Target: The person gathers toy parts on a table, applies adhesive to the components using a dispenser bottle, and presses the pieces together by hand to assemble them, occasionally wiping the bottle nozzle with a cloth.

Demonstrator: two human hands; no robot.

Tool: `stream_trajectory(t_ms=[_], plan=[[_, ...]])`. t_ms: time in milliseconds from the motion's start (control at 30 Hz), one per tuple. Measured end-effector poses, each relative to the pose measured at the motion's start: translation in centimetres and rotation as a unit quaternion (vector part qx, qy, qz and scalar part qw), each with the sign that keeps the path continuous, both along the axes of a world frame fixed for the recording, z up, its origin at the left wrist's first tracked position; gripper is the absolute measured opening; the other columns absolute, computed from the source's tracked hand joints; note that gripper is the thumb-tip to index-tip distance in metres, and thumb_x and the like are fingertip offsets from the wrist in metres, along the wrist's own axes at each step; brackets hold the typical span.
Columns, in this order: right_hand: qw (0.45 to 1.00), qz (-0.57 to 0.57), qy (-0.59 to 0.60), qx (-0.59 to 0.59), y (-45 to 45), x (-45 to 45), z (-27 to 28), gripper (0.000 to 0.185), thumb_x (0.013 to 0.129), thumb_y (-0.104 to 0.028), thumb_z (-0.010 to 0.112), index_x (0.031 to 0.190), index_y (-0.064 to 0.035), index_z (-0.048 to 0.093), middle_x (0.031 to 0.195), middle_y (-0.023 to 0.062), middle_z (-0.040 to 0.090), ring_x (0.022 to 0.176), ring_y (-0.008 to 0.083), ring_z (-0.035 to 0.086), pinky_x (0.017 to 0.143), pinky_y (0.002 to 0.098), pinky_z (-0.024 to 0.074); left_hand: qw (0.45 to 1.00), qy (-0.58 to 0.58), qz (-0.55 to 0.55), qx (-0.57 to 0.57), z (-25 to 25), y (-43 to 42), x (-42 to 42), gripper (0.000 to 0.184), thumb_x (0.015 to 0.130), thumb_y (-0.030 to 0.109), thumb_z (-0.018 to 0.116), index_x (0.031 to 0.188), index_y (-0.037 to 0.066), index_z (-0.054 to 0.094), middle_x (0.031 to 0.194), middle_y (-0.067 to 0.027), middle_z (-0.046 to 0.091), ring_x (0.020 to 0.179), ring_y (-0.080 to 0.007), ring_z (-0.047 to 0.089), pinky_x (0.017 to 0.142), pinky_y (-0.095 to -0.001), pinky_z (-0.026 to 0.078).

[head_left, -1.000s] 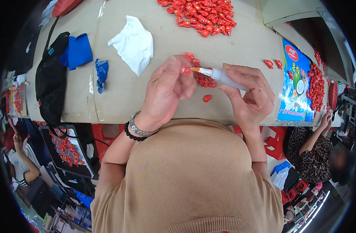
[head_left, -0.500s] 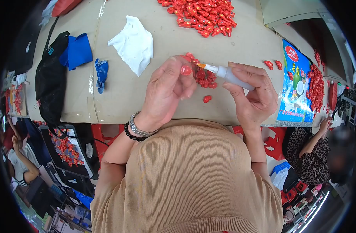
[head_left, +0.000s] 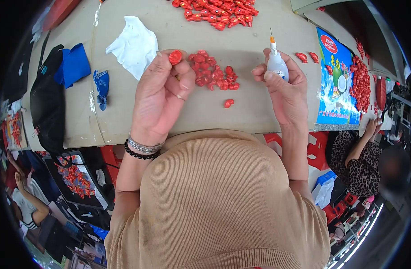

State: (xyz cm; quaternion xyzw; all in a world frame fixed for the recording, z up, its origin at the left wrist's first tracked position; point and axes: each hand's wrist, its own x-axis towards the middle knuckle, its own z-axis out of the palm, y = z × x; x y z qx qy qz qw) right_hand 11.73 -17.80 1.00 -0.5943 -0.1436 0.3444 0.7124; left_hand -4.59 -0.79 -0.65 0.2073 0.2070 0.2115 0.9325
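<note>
Between its thumb and fingertips, my left hand (head_left: 163, 87) pinches a small round red piece (head_left: 175, 57). To the right of it lies a loose pile of small red pieces (head_left: 210, 71) on the table (head_left: 250, 107), with one separate red piece (head_left: 228, 103) nearer the edge. My right hand (head_left: 288, 83) is wrapped round a white squeeze bottle (head_left: 277, 65), whose orange-based needle tip points up and away from me. The bottle and the round piece are well apart.
A big heap of red parts (head_left: 216, 12) is at the back. White cloth (head_left: 133, 47), blue cloth (head_left: 75, 65) and a black bag (head_left: 47, 101) lie left. A blue printed sheet (head_left: 337, 85) is right. Co-workers (head_left: 364, 163) sit at both sides.
My hands have moved apart, the left one leftward with the round piece. The bottle has swung from pointing left at the piece to pointing upward. The view has shifted slightly.
</note>
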Motion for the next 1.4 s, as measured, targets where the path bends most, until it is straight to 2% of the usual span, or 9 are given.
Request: stream_trajectory(t_ms=[167, 233, 433, 767, 833, 867, 933, 1133, 1400], plan=[[0.999, 0.026, -0.018, -0.028, -0.5, 0.1, -1.0, 0.032, 0.077, 0.005, 0.066, 0.106, -0.0026, 0.057, 0.094, 0.0074, 0.059, 0.078, 0.0172, 0.064, 0.069, 0.0299, 0.0529, 0.997, -0.046, -0.009, -0.069, -0.4, 0.5, -0.1, 0.026, 0.097, 0.023, 0.051, 0.106, -0.001, 0.056, 0.080, -0.0063, 0.057, 0.065, -0.0151, 0.048, 0.055, -0.0252, 0.038], [0.964, 0.083, -0.196, -0.159, -0.3, -0.3, -1.0, 0.028, 0.073, 0.010, 0.067, 0.096, -0.0039, 0.061, 0.089, 0.0048, 0.059, 0.075, 0.0148, 0.061, 0.064, 0.0284, 0.0512, 0.996, -0.053, -0.012, -0.073, -0.5, 0.6, -0.2, 0.025, 0.097, 0.023, 0.051, 0.106, 0.000, 0.056, 0.080, -0.0060, 0.056, 0.066, -0.0150, 0.048, 0.055, -0.0249, 0.037], [0.859, 0.164, -0.461, -0.153, 0.3, -1.0, -1.5, 0.018, 0.068, 0.011, 0.067, 0.080, -0.0019, 0.065, 0.086, 0.0056, 0.061, 0.076, 0.0161, 0.062, 0.064, 0.0281, 0.0497, 0.991, -0.096, -0.030, -0.092, -0.7, 0.7, -0.3, 0.022, 0.099, 0.023, 0.048, 0.107, 0.003, 0.053, 0.078, -0.0043, 0.052, 0.065, -0.0139, 0.045, 0.053, -0.0232, 0.036], [0.813, 0.121, -0.538, -0.186, -0.5, -0.7, -2.0, 0.019, 0.071, 0.011, 0.065, 0.085, -0.0021, 0.066, 0.087, 0.0060, 0.063, 0.075, 0.0181, 0.064, 0.063, 0.0288, 0.0509, 0.987, -0.074, -0.042, -0.133, -0.3, 0.2, 0.1, 0.022, 0.098, 0.018, 0.049, 0.108, 0.001, 0.057, 0.087, -0.0087, 0.063, 0.065, -0.0142, 0.046, 0.055, -0.0249, 0.036], [0.944, 0.054, -0.265, -0.191, -0.7, -0.6, -1.9, 0.017, 0.077, 0.008, 0.064, 0.090, -0.0016, 0.065, 0.090, 0.0065, 0.064, 0.072, 0.0150, 0.062, 0.060, 0.0264, 0.0489, 0.989, -0.063, -0.052, -0.126, -0.4, -0.1, 0.2, 0.021, 0.097, 0.017, 0.049, 0.106, 0.001, 0.057, 0.085, -0.0077, 0.062, 0.064, -0.0140, 0.046, 0.055, -0.0249, 0.036], [0.943, 0.052, -0.267, -0.191, -0.8, -0.3, -1.7, 0.017, 0.077, 0.008, 0.064, 0.090, -0.0016, 0.065, 0.090, 0.0065, 0.064, 0.072, 0.0150, 0.062, 0.060, 0.0264, 0.0489, 0.989, -0.059, -0.069, -0.117, -0.5, -0.4, 0.3, 0.020, 0.097, 0.019, 0.050, 0.104, 0.001, 0.058, 0.082, -0.0059, 0.059, 0.064, -0.0135, 0.045, 0.055, -0.0248, 0.036], [0.996, 0.022, -0.025, -0.089, -0.9, 0.3, -1.0, 0.019, 0.079, 0.002, 0.067, 0.097, -0.0008, 0.063, 0.091, 0.0091, 0.064, 0.070, 0.0130, 0.060, 0.060, 0.0246, 0.0473, 0.989, -0.058, -0.088, -0.106, -0.4, -0.8, 0.5, 0.020, 0.097, 0.020, 0.050, 0.102, 0.002, 0.058, 0.079, -0.0041, 0.057, 0.063, -0.0130, 0.044, 0.055, -0.0247, 0.036], [0.981, 0.072, 0.175, 0.044, -0.8, 0.5, -0.6, 0.034, 0.078, -0.003, 0.070, 0.110, 0.0020, 0.062, 0.091, 0.0125, 0.067, 0.075, 0.0189, 0.064, 0.072, 0.0314, 0.0517, 0.989, 0.000, -0.130, -0.065, 0.5, -2.1, 1.2, 0.021, 0.100, 0.023, 0.045, 0.092, 0.005, 0.052, 0.077, 0.0009, 0.046, 0.061, -0.0097, 0.039, 0.052, -0.0217, 0.033], [0.966, 0.088, 0.222, 0.094, 0.0, 0.1, -0.5, 0.039, 0.076, -0.004, 0.072, 0.113, 0.0020, 0.061, 0.091, 0.0117, 0.066, 0.080, 0.0209, 0.064, 0.077, 0.0328, 0.0508, 0.986, -0.029, -0.149, -0.075, -0.1, -2.4, 1.1, 0.023, 0.095, 0.028, 0.055, 0.096, 0.005, 0.059, 0.075, -0.0003, 0.051, 0.064, -0.0112, 0.043, 0.056, -0.0224, 0.036]])
